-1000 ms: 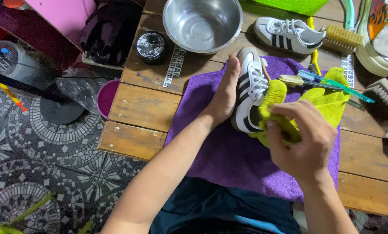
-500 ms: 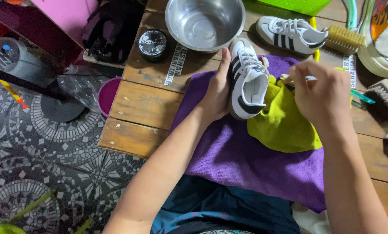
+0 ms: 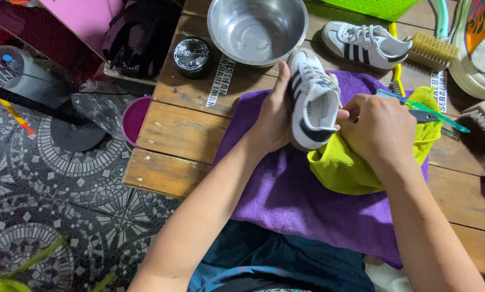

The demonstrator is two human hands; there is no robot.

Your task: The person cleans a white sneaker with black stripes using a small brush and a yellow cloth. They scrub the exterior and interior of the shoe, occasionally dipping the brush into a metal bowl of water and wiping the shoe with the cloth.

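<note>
My left hand grips a white sneaker with black stripes from its left side and holds it upright over a purple towel. Against the shoe's right side, my right hand presses a yellow-green cloth that hangs down onto the towel. A second matching sneaker lies on its side at the back of the wooden table.
A steel bowl and a round black tin stand behind the shoe. Brushes and a teal toothbrush lie at the right. A pink bucket sits beside the table over a mosaic floor.
The left hand has lifted the sneaker more upright and toward the bowl. The right hand with the cloth has moved from the shoe's toe end to its right side.
</note>
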